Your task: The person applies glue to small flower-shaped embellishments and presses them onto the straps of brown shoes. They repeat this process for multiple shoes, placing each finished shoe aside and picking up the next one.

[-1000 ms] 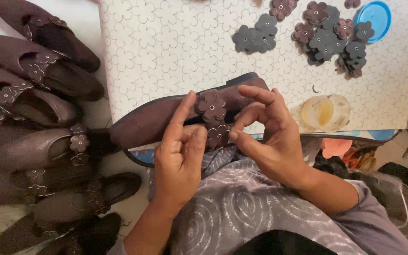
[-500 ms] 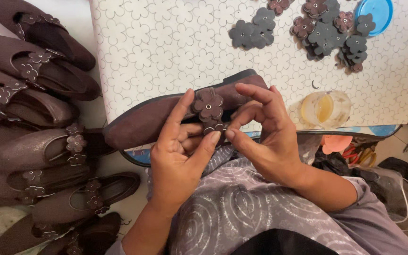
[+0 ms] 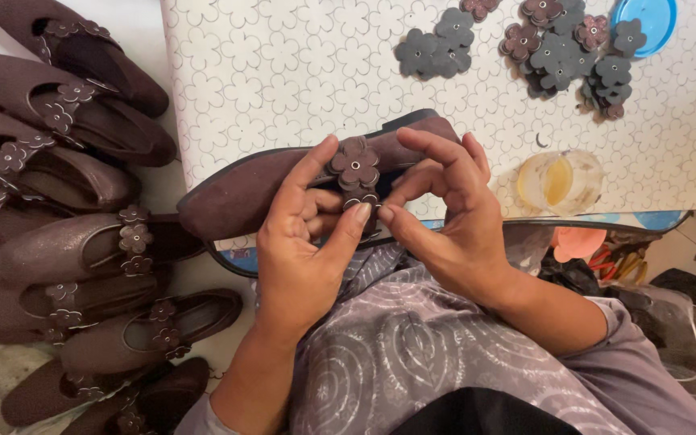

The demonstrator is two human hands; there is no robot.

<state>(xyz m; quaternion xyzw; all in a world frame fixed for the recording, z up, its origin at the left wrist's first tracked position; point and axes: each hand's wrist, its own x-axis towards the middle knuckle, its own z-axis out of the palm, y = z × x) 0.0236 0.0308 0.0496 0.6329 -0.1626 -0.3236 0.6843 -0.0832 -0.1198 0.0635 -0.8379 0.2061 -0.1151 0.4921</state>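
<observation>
A dark brown flat shoe (image 3: 243, 189) lies across my lap against the edge of a white flower-patterned board (image 3: 300, 64). Both hands grip its strap, which carries brown flower-shaped pieces (image 3: 355, 165). My left hand (image 3: 304, 242) holds the strap from the left, index finger stretched along the shoe and thumb pressing the lower flower. From the right my right hand (image 3: 445, 217) pinches the same strap, its thumb tip meeting the left thumb. The strap under the fingers is mostly hidden.
A pile of several matching brown shoes (image 3: 66, 209) with flower straps lies at the left. Loose grey and brown flower pieces (image 3: 557, 44) and a blue lid (image 3: 644, 20) sit at the board's far right. A small jar of yellowish liquid (image 3: 559, 179) stands near my right hand.
The thumbs have closed together on the lower flower of the strap. The shoe stays almost still in my lap.
</observation>
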